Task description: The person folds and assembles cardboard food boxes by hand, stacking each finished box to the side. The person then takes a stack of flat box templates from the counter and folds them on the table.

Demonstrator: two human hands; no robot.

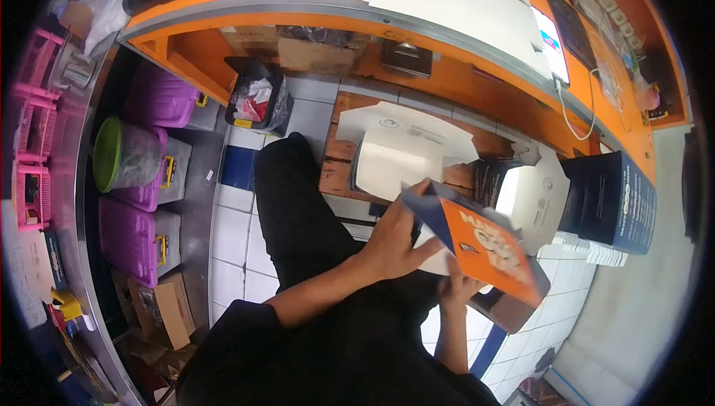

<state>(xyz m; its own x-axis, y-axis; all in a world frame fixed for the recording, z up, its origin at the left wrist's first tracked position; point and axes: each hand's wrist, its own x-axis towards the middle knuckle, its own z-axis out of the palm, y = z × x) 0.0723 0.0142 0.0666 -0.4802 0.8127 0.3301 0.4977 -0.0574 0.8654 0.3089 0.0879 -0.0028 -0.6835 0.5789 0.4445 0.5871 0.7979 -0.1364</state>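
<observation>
A folding cardboard box (484, 246), orange and navy with large white lettering, is tilted over my lap and slightly blurred. My left hand (393, 240) grips its left end, fingers behind and thumb along the lower side. Under its lower edge, my right hand (456, 287) has its fingers bent against the card; part of that hand is hidden by the box. Just beyond my hands, an open box with a white inside (398, 156) rests on a slatted wooden bench (339, 171). Another open white-lined box (532, 201) stands to the right.
Navy printed boxes (614, 201) are stacked at the right. An orange counter (469, 37) with several phones crosses the far side. A small black bin (261, 97) stands below it. Purple-lidded tubs (126, 238) and a green-rimmed bucket (123, 154) line the left.
</observation>
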